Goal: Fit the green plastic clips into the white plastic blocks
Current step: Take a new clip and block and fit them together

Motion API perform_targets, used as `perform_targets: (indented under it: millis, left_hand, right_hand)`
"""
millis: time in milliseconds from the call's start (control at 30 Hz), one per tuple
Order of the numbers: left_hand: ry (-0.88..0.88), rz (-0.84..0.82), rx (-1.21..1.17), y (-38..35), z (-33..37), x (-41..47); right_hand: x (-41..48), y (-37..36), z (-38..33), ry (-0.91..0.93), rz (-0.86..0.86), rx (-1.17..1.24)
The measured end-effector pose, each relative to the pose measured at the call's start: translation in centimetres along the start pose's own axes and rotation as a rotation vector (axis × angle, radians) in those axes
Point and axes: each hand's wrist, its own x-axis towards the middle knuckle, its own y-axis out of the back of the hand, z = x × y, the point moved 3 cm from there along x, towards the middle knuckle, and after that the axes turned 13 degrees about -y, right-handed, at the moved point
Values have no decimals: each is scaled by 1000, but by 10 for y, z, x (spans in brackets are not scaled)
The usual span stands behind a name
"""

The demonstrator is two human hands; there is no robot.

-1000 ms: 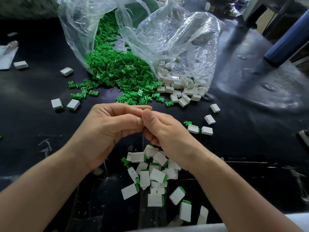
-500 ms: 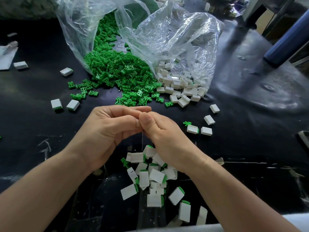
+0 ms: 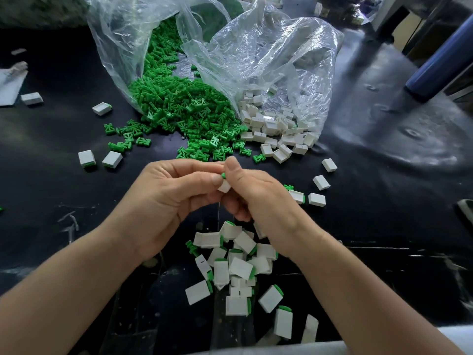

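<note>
Pinched one white block [image 3: 224,187] between both hands, above the black table [image 3: 51,201]: left hand [image 3: 163,201] curled with thumb tip on the block's left face, right hand [image 3: 258,198] curled with thumb pressed on its upper right corner. Caught a sliver of green clip [image 3: 223,175] at the block's top edge, between the two thumbs; could not tell how far seated. Saw at far left a paper scrap [image 3: 7,85] with a loose block [image 3: 32,98] just beside it. Found a heap of green clips [image 3: 184,108] spilling from a clear bag [image 3: 115,34] behind the hands, and right of it a second clear bag [image 3: 281,60] holding bare white blocks [image 3: 271,121]. Saw below the wrists a pile of fitted blocks [image 3: 235,265], green showing at their ends. Noted a few scattered blocks [image 3: 321,182] right of the right hand, and a blue cylinder [image 3: 440,65] at far right.
</note>
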Motion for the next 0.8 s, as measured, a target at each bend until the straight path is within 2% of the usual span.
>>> perform_targets:
  millis: [133,300,367,433,533,600,800]
  left_hand:
    - [-2,-38,4,0,1,-1]
    - [12,-49,47,0,1,-1]
    - [13,-33,62,0,1,-1]
    - [19,23,77,2,0,-1]
    - [44,81,100,4,-3,0]
    - [47,97,117,4,-4,-1]
    - [69,66,217,3,-3,0]
  right_hand:
    - [2,0,-1,-68,-64,107]
    - [4,2,3,-95,-108,122]
    - [4,7,1,-91,-49,64]
    - [5,15,-1,-68,87,-2]
    - [5,26,-4,0,219,24]
    - [3,27,-5,41,219,20]
    - [3,19,-3,91,237,-201]
